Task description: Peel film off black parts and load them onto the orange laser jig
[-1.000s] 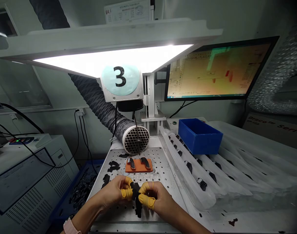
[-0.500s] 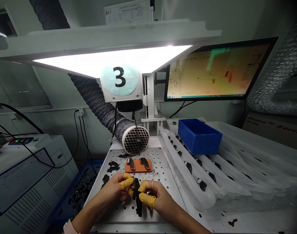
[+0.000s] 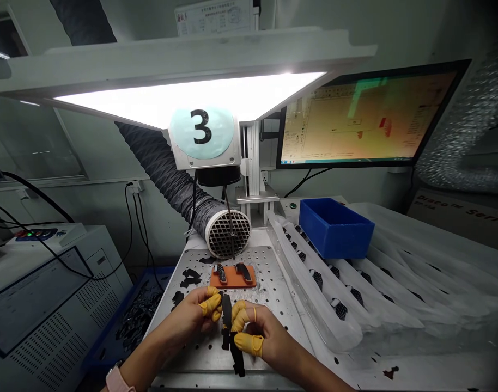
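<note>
Both my hands meet low in the middle of the perforated metal plate [image 3: 273, 283], with yellow finger cots on the fingertips. My left hand [image 3: 195, 313] pinches the top of a long black part [image 3: 228, 321]. My right hand [image 3: 253, 332] grips the same black part lower down, where a second black piece [image 3: 237, 359] hangs below the fingers. Just beyond the hands sits an orange fixture [image 3: 232, 276] carrying two dark mesh-patterned parts. Loose black parts [image 3: 187, 279] lie on the plate to the left.
A laser head marked "3" [image 3: 202, 136] hangs above the plate, with a ribbed exhaust hose [image 3: 228, 234] behind the fixture. At the right are a blue bin [image 3: 334, 228], white foam sheets holding rows of black parts [image 3: 339, 307], and a monitor [image 3: 367, 117]. A grey machine cabinet [image 3: 40, 294] stands left.
The hands have drawn the black part apart: the left hand lifted slightly up and left, the right hand turned, and a black piece now hangs lower beneath the right fingers.
</note>
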Demonstrator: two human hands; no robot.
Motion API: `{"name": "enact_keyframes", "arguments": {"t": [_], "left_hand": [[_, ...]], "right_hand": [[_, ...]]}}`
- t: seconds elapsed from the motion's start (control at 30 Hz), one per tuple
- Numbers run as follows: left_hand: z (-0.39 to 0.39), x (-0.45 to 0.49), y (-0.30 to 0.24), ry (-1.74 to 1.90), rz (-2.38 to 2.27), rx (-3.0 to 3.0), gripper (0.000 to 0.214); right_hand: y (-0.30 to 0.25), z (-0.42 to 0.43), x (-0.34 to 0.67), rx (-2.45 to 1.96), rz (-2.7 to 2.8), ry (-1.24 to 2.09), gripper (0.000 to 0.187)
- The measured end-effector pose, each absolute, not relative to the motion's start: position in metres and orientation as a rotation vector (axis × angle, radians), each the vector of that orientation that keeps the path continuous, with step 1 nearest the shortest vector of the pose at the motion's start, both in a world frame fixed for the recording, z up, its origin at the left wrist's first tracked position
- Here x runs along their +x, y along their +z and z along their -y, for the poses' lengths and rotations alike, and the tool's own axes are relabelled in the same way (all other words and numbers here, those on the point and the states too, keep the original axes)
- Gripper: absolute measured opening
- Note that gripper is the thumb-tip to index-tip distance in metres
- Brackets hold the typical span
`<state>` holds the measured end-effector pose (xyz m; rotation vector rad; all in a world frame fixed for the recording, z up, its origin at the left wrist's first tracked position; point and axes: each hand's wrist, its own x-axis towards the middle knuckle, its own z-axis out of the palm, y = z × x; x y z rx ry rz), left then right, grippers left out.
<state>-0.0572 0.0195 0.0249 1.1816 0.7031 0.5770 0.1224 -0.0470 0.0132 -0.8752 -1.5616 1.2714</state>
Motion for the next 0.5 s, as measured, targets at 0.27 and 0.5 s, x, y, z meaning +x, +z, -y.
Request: {"name": "enact_keyframes", "arguments": {"t": [0.27, 0.5], "left_hand": [[-0.060, -0.136, 0.061, 1.016, -0.871, 1.013, 0.022], [-0.067, -0.223, -0.028, 0.976, -1.379, 0.629, 0.018]], "right_hand": [[0.002, 0.039, 0.122, -0.962, 1.554, 1.238, 0.016], [0.002, 0.034, 0.121, -1.057, 1.592, 1.283, 0.015]]}}
